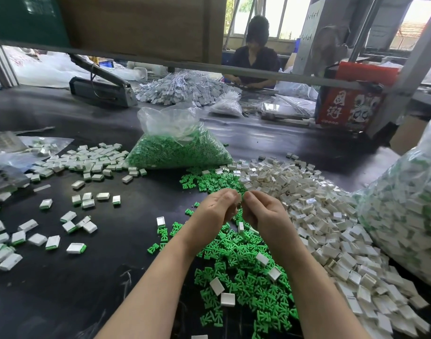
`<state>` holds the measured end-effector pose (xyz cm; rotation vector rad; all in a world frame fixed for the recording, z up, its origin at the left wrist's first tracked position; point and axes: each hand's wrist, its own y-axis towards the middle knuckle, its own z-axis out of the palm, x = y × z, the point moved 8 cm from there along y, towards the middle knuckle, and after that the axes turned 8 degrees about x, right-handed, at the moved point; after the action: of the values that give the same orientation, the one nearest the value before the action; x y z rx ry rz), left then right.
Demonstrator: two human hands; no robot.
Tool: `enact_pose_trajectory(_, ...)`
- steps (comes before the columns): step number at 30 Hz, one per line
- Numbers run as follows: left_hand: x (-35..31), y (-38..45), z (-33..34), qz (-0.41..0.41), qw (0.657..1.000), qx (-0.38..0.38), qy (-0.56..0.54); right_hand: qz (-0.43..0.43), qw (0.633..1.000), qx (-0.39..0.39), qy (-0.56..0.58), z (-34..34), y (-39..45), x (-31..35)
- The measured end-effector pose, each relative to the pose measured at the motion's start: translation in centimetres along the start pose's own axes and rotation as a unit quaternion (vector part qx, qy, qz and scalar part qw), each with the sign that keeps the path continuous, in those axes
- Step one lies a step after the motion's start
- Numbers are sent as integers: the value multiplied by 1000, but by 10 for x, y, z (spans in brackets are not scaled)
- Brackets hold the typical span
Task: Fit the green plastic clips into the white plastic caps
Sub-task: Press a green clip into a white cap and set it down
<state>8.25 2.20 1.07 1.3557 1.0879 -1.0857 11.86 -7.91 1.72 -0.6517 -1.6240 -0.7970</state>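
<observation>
Fingers [230, 194] of both hands curl together, contents hidden, cannot tell what they hold | risk: misaligned green clips [236, 272] jam in white caps [319, 211], or drop onto desk [87, 277].

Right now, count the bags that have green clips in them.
2. One bag stands at the table's middle, behind the loose clips. A bigger bag of caps and clips lies at the right edge. Others may be hidden.
</observation>
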Motion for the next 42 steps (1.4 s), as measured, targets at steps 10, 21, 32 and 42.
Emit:
enact_pose_trajectory(10, -1, 1, 1, 6, 1000, 20, 7, -19, 999, -14, -30, 0, 1, 3)
enact_pose_trajectory(21, -1, -2, 4, -26, 996, 60, 54, 5, 999, 8, -45, -1, -1, 2)
enact_pose_trajectory(32, -2, -3, 4, -27, 996, 58, 65, 1, 997, 18, -77, 5, -4, 8)
enact_pose_trajectory(42, -3, -4, 4, -12, 998, 53, -18, -5, 998, 8, -60, 3, -3, 5)
